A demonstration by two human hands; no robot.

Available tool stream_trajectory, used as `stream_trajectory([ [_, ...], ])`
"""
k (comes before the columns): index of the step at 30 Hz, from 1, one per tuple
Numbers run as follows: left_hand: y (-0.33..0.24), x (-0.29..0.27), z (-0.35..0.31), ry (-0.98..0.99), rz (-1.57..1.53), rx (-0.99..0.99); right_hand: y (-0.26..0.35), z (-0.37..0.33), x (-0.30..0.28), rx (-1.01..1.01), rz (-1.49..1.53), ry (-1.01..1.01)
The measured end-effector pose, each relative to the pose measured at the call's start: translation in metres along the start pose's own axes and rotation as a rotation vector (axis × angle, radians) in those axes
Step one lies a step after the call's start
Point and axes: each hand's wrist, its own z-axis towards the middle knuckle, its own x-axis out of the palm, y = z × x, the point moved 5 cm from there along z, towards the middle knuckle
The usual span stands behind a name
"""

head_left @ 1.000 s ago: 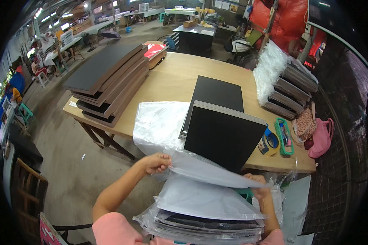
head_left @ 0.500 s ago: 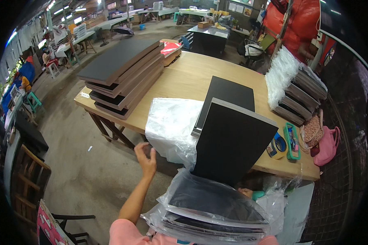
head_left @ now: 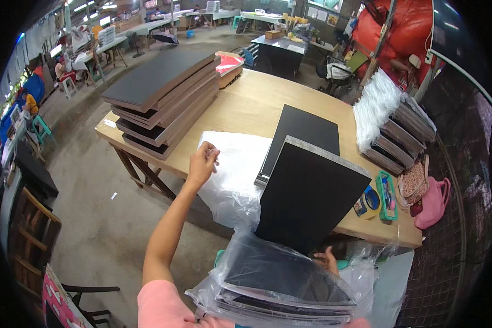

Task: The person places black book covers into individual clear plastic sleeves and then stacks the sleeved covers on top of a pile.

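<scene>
My left hand is over the left edge of a pile of clear plastic bags on the wooden table. Its fingers are curled together; whether they pinch a bag is too small to make out. My right hand is low, beside the bottom of a large black panel, its fingers apart and holding nothing visible. That panel stands tilted at the table's near edge, in front of another black panel lying flat. Close to my body, a stack of dark panels in clear plastic partly hides my right arm.
Brown-edged black panels are stacked at the table's left. At the right are plastic-wrapped panels, tape rolls, a green basket and a pink bag. A wooden chair stands at the left.
My left hand has moved up and forward onto the plastic bags, its fingers curling in. My right hand's fingers have spread and show more beside the upright panel.
</scene>
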Motion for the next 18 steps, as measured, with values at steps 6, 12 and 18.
stream_trajectory([
  [6,-0.004,0.007,0.001,0.017,0.294,0.104,0.012,0.01,0.026,-0.263,-0.531,-0.009],
  [12,-0.003,0.01,0.011,-0.017,0.25,0.124,-0.018,0.005,0.003,-0.153,0.01,0.011],
  [18,-0.003,0.019,0.012,0.058,0.306,0.086,-0.011,0.003,-0.002,-0.25,-0.027,0.045],
])
